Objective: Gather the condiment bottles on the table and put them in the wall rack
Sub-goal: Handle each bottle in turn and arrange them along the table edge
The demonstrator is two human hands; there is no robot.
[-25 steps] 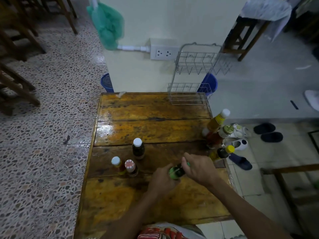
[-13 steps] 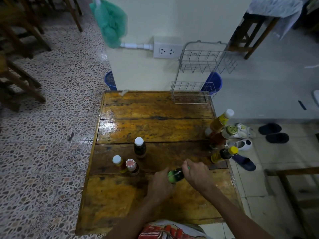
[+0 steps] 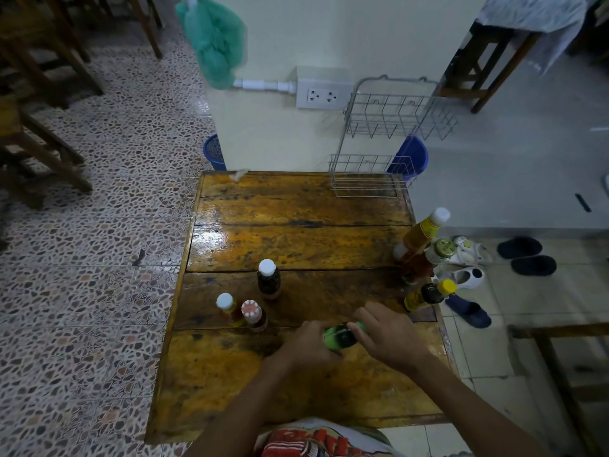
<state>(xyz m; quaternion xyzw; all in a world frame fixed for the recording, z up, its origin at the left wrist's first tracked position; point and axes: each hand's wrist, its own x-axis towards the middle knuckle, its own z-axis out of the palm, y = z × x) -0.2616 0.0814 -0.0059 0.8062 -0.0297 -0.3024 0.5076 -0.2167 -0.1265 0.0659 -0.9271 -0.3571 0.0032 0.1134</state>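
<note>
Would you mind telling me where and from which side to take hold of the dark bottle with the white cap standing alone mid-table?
Grip the dark bottle around its round body just below the white cap, coming from the near right side. It stands upright with bare table around it, while two smaller bottles stand at its near left.

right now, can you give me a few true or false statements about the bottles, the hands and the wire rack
1. Both hands, left hand and right hand, hold the green-capped bottle. True.
2. The silver wire wall rack already holds bottles. False: both its baskets hold none.
3. Three white-capped bottles stand left of the hands, including the dark bottle. True.
4. The yellow-capped bottle lies at the wooden table's left edge. False: it stands at the right edge.
</note>
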